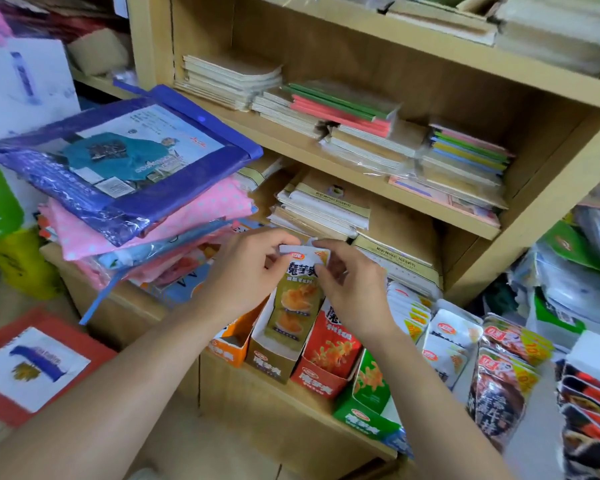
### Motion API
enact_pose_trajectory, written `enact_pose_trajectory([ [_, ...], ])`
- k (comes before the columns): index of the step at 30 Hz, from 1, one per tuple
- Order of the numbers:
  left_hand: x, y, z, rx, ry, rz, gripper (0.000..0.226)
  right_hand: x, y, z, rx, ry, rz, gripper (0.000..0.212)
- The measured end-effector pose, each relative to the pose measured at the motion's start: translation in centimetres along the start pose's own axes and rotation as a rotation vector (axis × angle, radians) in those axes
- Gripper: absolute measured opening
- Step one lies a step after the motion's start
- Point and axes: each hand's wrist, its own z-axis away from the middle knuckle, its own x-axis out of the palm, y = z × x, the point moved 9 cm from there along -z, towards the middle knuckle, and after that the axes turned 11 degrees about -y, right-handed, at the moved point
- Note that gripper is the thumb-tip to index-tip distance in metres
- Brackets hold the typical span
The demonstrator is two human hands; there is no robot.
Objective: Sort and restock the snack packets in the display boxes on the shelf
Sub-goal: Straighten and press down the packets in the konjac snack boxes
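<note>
Snack packet [291, 306] pinched by left hand [253, 271] and right hand [354, 289] over wooden shelf [274, 400] (notebooks [340, 112] stacked above).

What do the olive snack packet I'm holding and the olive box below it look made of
The olive packet looks like glossy plastic film: soft sheen, flat sealed white top. The olive display box looks like thin printed cardboard, matte: stiff straight walls, folded corners, plain pale inside. Judged by look only.

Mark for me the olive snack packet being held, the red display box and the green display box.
olive snack packet [290, 306], head view, on its printed front, mid-height.
red display box [317, 380], head view, on its low front panel.
green display box [362, 422], head view, on its front panel.
</note>
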Motion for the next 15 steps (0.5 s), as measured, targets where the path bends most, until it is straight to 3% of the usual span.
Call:
enact_pose_trajectory([
  [4, 1.4, 0.1, -0.7, -0.015, -0.081, 0.039, 0.044, -0.2, 0.5, 0.2, -0.017, 0.048, 0.074, 0.040],
  [7, 2.5, 0.3, -1.1, 0.001, -0.102, 0.048, 0.050, -0.2, 0.8, 0.6, -0.009, 0.074, 0.155, 0.046],
  [10, 3.4, 0.3, -1.3, 0.037, -0.079, 0.041, 0.044, -0.3, 1.6, 0.6, 0.002, 0.113, 0.154, 0.035],
  [15, 3.2, 0.9, -2.1, 0.103, -0.016, 0.000, 0.012, -1.1, 2.1, 0.7, 0.022, 0.182, 0.150, 0.024],
])
